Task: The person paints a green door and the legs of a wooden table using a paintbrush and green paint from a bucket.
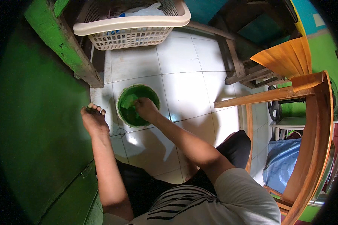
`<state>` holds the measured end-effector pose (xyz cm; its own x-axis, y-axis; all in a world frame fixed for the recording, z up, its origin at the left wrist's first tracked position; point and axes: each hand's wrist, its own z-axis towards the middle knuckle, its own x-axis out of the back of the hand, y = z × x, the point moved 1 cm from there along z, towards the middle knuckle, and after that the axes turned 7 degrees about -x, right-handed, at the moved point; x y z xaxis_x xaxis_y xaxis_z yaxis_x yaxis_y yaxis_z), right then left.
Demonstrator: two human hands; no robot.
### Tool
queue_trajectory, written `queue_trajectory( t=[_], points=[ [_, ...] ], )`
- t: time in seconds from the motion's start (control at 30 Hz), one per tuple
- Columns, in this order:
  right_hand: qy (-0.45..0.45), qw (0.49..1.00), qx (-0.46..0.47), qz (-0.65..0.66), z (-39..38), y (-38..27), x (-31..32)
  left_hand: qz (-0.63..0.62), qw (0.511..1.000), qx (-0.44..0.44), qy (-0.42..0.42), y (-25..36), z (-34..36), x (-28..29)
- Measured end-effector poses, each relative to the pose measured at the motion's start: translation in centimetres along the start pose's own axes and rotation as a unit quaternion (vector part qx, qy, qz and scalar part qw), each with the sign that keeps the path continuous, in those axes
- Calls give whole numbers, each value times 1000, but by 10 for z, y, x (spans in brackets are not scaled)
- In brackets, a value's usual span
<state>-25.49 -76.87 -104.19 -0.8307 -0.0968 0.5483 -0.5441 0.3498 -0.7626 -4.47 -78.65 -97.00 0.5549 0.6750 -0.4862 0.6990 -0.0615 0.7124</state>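
Bucket (138, 85): plastic-looking. Beyond bucket, basket (131, 24): smooth plastic. Beneath bucket, floor tiles (184, 88): glossy. Left, post (65, 50): rough painted wood. Right, frame (304, 150): smooth wood.

Brightest on the white floor (184, 90), with a patch of glare just below the bucket (120, 112) and soft shadows beside the right forearm (186, 137). Dim along the green wall (37, 112). Bowed at the wooden frame (323, 150), and black in the corners.

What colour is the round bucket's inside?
Green inside the bucket; best seen in the head view.
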Motion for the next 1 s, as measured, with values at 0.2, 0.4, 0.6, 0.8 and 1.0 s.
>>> queue_trajectory(
  t=[0.2,0.4,0.6,0.8,1.0],
  points=[
    [-237,949,-151,142,-35,-15,51,-8,1000,-26,-16,10,0,9],
    [-263,908,-223,237,-71,-55,87,-36,989,-130,58,29,-25,-13],
    [-247,905,-140,317,-52,-106,2,-29,963,-268,30,61,-47,-14],
    [-273,803,-203,489,-8,-147,-101,-14,953,-301,44,78,-64,-11],
    [-235,778,-146,564,30,-172,-123,21,950,-310,20,80,-77,-10]
  ],
)
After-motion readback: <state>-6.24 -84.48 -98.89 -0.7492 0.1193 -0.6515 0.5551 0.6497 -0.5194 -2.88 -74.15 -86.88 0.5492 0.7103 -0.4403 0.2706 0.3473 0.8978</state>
